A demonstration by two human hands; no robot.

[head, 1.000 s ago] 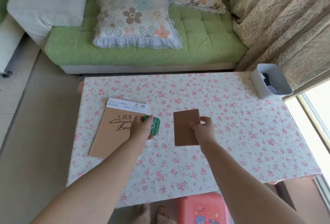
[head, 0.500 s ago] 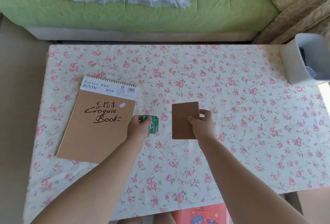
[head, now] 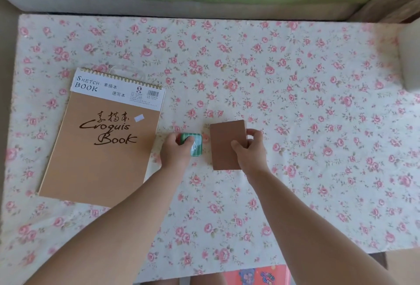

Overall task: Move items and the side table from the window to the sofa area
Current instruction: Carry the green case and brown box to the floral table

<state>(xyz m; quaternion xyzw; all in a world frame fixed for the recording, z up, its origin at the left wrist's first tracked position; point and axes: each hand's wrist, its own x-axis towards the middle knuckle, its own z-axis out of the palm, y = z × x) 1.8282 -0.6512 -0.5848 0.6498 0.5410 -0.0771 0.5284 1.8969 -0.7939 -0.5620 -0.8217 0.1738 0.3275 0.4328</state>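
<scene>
The left hand (head: 176, 152) is gripping a small green tin (head: 196, 147) just right of the sketchbook (head: 102, 148); the right hand (head: 250, 154) is pinching a brown notebook (head: 223, 148) farther right. Both should be lying flat on the table (head: 306, 103) before release.

Left hand (head: 175, 153), right hand (head: 251, 153) and forearms (head: 127, 216) are bare.

Items on the rose-print side table (head: 295, 80)
Your green striped tin (head: 196, 146) sits beside the brown rectangular card (head: 221, 144); kraft spiral sketchbook (head: 102, 159) flat, left.
</scene>
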